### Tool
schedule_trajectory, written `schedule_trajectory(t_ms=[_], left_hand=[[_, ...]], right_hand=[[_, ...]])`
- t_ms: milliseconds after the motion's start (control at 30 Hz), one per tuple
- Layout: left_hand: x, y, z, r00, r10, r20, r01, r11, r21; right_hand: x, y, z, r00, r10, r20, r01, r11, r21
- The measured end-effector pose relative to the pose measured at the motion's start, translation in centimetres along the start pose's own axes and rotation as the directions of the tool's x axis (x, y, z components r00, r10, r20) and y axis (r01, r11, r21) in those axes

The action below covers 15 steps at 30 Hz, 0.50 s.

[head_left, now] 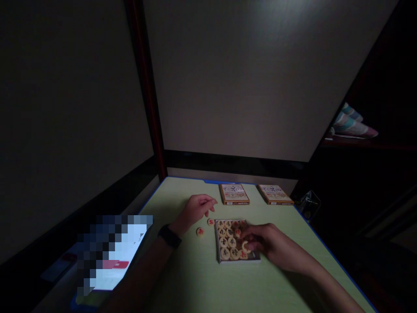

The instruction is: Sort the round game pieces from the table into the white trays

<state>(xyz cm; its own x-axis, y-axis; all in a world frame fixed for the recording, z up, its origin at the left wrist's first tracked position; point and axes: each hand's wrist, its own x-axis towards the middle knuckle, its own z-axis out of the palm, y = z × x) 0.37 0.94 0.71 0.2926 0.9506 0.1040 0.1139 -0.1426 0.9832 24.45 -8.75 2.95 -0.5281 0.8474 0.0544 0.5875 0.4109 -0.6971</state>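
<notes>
A shallow box tray point(219, 256) on the table holds rows of round wooden Chinese chess pieces point(232, 242) with black or red characters. My right hand point(272, 244) reaches over the tray's right side, thumb and fingers closed on one pale Chinese chess piece point(246, 247). Beyond the tray's far left corner hovers my left hand point(198, 206), its fingers loosely bent and apart, with nothing seen in them. Below that hand, two loose pieces with red characters, one nearer point(200, 231) and one farther point(210, 222), lie on the table left of the tray.
Two flat printed boxes, one at back centre point(234, 194) and one at back right point(275, 194), lie on the pale green table point(182, 278). A lit screen point(124, 250), partly pixelated, stands at the left. Walls rise behind the table. Striped cloth point(352, 124) rests on a shelf at right.
</notes>
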Motion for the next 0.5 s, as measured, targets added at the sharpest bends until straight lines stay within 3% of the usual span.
schedule_trajectory(t_ms=[100,200,500], left_hand=[[0.4,-0.2,-0.5,0.999,-0.01,-0.043,0.01,1.0,0.011],[0.3,-0.2,-0.5,0.999,0.001,-0.033,0.0,1.0,0.017],[0.2,-0.3,-0.4,1.0,0.015,0.022,-0.016,0.998,0.056]], right_hand=[[-0.1,0.4,0.4,0.996,0.084,-0.026,-0.085,0.995,-0.049],[0.0,0.6,0.7,0.995,0.095,-0.006,-0.095,0.991,-0.094],[0.3,1.5,1.4,1.0,0.001,-0.006,-0.002,0.995,-0.095]])
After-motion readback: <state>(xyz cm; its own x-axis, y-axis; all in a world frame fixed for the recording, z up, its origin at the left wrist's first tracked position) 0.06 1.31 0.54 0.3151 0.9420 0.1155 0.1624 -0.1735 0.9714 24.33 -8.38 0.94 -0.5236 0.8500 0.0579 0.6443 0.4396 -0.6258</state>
